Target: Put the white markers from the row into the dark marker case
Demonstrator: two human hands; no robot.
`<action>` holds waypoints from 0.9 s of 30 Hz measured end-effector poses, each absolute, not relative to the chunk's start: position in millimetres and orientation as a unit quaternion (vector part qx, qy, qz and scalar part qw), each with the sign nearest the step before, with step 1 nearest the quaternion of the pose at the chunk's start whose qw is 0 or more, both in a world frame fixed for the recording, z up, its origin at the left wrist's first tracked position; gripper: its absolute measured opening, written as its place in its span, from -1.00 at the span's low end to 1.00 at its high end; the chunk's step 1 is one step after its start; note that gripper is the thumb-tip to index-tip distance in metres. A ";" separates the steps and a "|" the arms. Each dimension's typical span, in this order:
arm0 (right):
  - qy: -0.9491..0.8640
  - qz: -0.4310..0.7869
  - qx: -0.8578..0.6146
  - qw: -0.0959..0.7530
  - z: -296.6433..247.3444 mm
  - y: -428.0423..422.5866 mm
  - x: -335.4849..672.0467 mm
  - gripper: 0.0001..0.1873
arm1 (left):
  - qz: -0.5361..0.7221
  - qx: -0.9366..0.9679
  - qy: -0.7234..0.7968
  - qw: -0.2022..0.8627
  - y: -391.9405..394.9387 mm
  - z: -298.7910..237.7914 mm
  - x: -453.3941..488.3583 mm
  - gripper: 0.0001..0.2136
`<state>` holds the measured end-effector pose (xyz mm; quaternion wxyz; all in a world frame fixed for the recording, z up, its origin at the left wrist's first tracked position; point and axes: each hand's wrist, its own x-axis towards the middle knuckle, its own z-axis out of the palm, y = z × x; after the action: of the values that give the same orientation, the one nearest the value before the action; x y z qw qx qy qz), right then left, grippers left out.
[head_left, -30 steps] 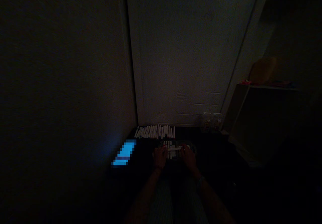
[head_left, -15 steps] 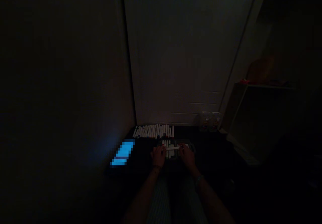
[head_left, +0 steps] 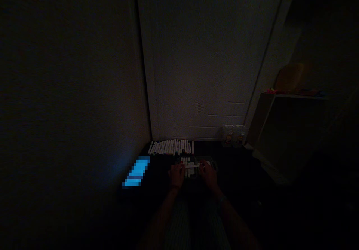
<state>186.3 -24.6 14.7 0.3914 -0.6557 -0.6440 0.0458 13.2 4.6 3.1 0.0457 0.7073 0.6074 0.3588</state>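
A white marker (head_left: 192, 166) lies level between my two hands, one end at each. My left hand (head_left: 177, 174) has its fingers closed round the left end, close to a small red spot. At the other end my right hand (head_left: 208, 173) pinches the marker. Below it sits a see-through plastic case (head_left: 215, 164), with several white markers (head_left: 186, 160) standing side by side in its left part. My right hand covers much of the case's right part. The dim light hides the fingertips' detail.
Along the back of the dark table (head_left: 235, 167) lies a row of several white markers (head_left: 171, 147) with coloured ends. Two clear packages (head_left: 233, 136) stand at the back right. A glowing blurred screen (head_left: 137, 172) is at the left, by the wall. A shelf unit (head_left: 263, 111) rises on the right.
Hardly anything differs. Both hands keep the marker in nearly the same spot over the case; the picture is slightly different in brightness.
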 end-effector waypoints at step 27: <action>-0.654 0.048 -0.642 0.397 9.2 -21.8 188.4 -0.70 | 0.360 0.700 0.615 0.035 3.5 1.5 15.3 -0.73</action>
<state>188.4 -21.8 9.2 0.3973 -0.6419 -0.6541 0.0484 15.3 3.5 1.5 0.0348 0.7004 0.6151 0.3603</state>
